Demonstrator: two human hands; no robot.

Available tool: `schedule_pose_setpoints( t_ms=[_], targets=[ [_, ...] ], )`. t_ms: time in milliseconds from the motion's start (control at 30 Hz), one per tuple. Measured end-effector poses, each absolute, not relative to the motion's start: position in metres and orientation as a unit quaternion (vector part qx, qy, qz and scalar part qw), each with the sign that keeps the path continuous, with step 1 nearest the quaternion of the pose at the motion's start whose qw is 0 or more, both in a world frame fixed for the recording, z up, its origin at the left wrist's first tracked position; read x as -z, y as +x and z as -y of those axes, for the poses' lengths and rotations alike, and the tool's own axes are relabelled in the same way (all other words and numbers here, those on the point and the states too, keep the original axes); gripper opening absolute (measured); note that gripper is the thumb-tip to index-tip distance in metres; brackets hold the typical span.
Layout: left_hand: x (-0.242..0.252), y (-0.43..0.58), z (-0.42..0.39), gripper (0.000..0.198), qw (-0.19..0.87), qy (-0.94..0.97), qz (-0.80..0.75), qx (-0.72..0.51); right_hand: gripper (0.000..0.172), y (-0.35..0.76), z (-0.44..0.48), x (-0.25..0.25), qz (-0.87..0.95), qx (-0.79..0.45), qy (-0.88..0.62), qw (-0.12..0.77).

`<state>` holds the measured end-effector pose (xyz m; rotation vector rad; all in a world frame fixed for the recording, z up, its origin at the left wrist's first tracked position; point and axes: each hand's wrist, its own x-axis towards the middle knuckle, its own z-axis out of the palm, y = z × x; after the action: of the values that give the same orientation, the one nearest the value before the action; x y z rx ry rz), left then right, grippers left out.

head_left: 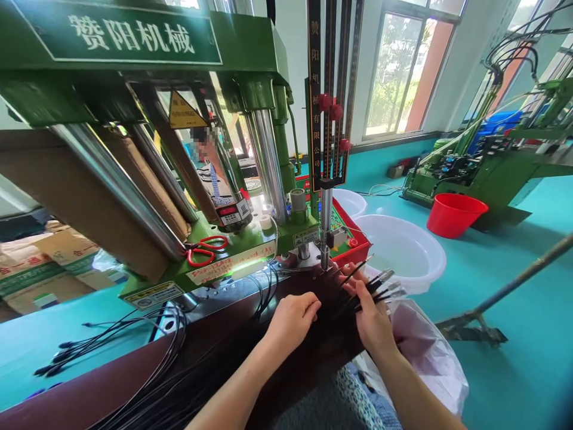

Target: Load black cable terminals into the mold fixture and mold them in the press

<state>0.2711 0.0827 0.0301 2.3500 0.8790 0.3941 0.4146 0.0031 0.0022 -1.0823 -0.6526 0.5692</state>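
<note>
My right hand (375,316) is closed around a bunch of black cables (347,306), their grey and clear connector ends (385,280) sticking out past the fingers. To its left, my left hand (293,319) is closed with thumb and fingers pinched together; what lies in the pinch, if anything, is hidden. Both hands are above a dark brown tabletop (120,364). A thick spread of black cables (188,382) runs beneath my left forearm. A few cable loops (267,292) hang from the front of the green press (244,251) just beyond my left hand.
Red-handled scissors (203,254) lie on the press bed. More cable ends (71,352) overhang the table at left. Beyond the right hand stand a red control panel (358,245), a white tub (430,263), a white bag (430,352), a red bucket (454,215) and a metal stand (483,325).
</note>
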Motion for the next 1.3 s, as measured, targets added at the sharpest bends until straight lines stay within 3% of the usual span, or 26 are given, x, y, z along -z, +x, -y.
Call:
schedule_pose_setpoints(
  t_ms=[67,133,267,367,433,500,600,700,767,867,933,1100,1300],
  targets=[
    [-0.023,0.275,-0.086,0.030,0.247,0.890,-0.355,-0.146,0.027,0.415,0.003,0.000,0.349,-0.113,-0.574,0.732],
    [-0.016,0.280,-0.088,0.030,0.236,0.899,-0.344,-0.135,0.021,0.416,0.008,0.002,0.382,-0.072,-0.596,0.703],
    [-0.014,0.283,-0.082,0.029,0.339,0.891,-0.250,-0.169,0.018,0.420,0.014,-0.001,0.390,-0.211,-0.529,0.724],
    [-0.019,0.277,-0.064,0.036,0.559,0.796,-0.201,-0.118,0.023,0.429,0.012,-0.011,0.388,-0.359,-0.460,0.713],
    [-0.017,0.271,-0.048,0.037,0.711,0.682,-0.171,-0.015,0.028,0.432,0.008,-0.017,0.401,-0.461,-0.402,0.682],
    [-0.009,0.264,-0.030,0.035,0.798,0.578,-0.164,0.040,0.030,0.430,0.004,-0.019,0.429,-0.538,-0.352,0.634],
    [0.009,0.259,-0.009,0.031,0.857,0.486,-0.167,-0.031,0.031,0.410,0.002,-0.010,0.484,-0.603,-0.340,0.535],
    [0.024,0.256,0.001,0.037,0.868,0.392,-0.212,-0.221,0.028,0.384,0.004,0.009,0.477,-0.666,-0.374,0.434],
    [0.032,0.253,0.002,0.042,0.848,0.353,-0.259,-0.297,0.028,0.373,0.000,0.017,0.434,-0.704,-0.373,0.420],
    [0.040,0.247,0.000,0.043,0.820,0.375,-0.309,-0.301,0.042,0.370,-0.018,0.013,0.411,-0.708,-0.316,0.479],
    [0.043,0.243,-0.002,0.045,0.803,0.412,-0.325,-0.283,0.042,0.373,-0.034,0.000,0.483,-0.659,-0.321,0.480],
    [0.040,0.242,-0.004,0.049,0.757,0.449,-0.361,-0.307,0.037,0.373,-0.050,-0.034,0.762,-0.480,-0.377,0.215],
    [0.037,0.244,-0.008,0.050,0.769,0.446,-0.340,-0.306,0.048,0.368,-0.054,-0.037,0.813,-0.479,-0.309,0.117]
  ],
)
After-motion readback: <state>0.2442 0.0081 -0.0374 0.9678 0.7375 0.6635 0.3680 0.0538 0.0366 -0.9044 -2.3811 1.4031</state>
